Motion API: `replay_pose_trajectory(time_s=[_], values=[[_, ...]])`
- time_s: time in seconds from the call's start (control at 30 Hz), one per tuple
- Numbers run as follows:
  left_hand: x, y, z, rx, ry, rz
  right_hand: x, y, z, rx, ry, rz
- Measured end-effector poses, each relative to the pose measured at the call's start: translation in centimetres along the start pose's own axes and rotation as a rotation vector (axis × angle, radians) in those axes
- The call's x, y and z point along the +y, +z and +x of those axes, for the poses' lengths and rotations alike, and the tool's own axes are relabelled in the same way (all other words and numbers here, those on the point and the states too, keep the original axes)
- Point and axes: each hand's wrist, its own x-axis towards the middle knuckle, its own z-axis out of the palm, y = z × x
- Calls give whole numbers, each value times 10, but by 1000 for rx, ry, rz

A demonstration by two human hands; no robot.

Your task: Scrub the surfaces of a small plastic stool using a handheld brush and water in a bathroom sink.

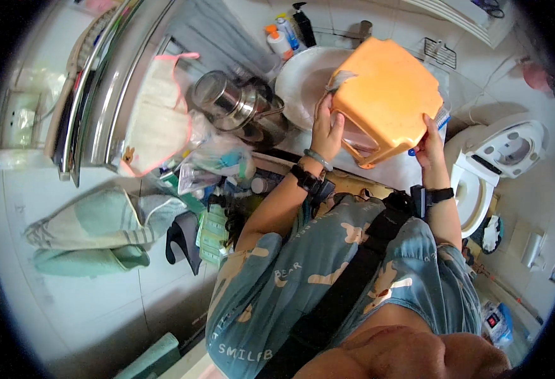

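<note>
An orange plastic stool (391, 88) is held up in front of me, tilted, over the front of a white washbasin (293, 79). My left hand (327, 134) grips its left edge, the thumb lying along the side. On the opposite edge my right hand (430, 146) is closed, its fingers partly hidden. A greyish patch (342, 79), perhaps cloth or a worn spot, shows at the stool's left corner. Beside my right hand a small blue piece (442, 119) peeks out from behind the stool; I cannot tell what it is.
Pump bottles (279, 42) stand behind the basin. To its left are a metal pot (217, 95) and plastic bags (217, 161). A white toilet (480, 170) with its lid raised is at the right. Towels (88, 221) hang on the left, and a wire rack (440, 53) is on the wall.
</note>
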Motion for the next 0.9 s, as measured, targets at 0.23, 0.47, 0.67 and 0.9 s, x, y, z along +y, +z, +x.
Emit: replay_pose_trajectory(time_s=[0.23, 0.47, 0.67, 0.9], values=[[-121, -13, -29, -156, -542, 81, -7, 17, 8, -39, -16, -22], [-13, 7, 0, 9, -260, -273, -7, -7, 4, 75, -67, -42], [29, 8, 10, -118, 111, -43, -1, 7, 2, 141, -31, 149], [32, 41, -34, -355, 241, 120, 6, 4, 7, 5, -55, 195]])
